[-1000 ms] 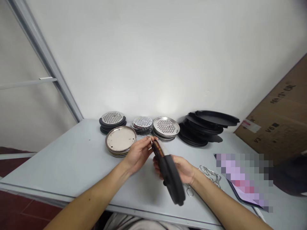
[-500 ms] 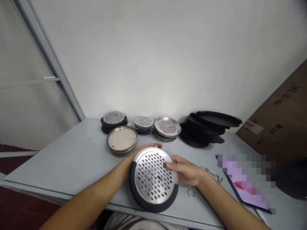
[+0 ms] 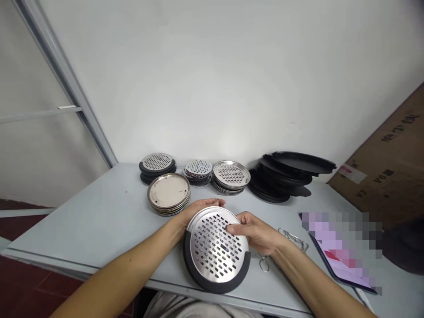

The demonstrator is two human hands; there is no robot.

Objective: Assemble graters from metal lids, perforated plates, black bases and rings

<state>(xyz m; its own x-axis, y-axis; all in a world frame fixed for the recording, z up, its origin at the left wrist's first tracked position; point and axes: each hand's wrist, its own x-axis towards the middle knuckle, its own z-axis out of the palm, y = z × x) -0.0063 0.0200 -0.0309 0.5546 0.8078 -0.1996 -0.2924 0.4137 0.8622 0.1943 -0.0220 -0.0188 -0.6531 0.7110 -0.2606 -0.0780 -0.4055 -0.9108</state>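
Near the table's front edge I hold a round, perforated metal disc [image 3: 217, 247] with a black rim around its lower part, tilted towards me. My right hand [image 3: 253, 229] grips its right edge, thumb on the metal face and fingers curled at the side. My left hand [image 3: 202, 205] is behind the upper left edge, closed around it, with most of the fingers hidden by the disc. A small wire ring [image 3: 217, 197] shows at the left fingertips. Another wire ring [image 3: 264, 265] lies by my right wrist, near several loose wire pieces [image 3: 293, 237].
Behind my hands stand stacks of plain metal plates [image 3: 168, 191], black-rimmed discs [image 3: 157, 162], small perforated discs [image 3: 198, 168] and perforated lids [image 3: 231, 174]. Black trays [image 3: 291, 170] are piled at the back right. A tablet [image 3: 341, 260] and a cardboard box [image 3: 387, 163] are at right.
The disc has shifted slightly to the right in view and sits a little flatter. Both hands keep their hold, the right thumb slightly further left on the face.
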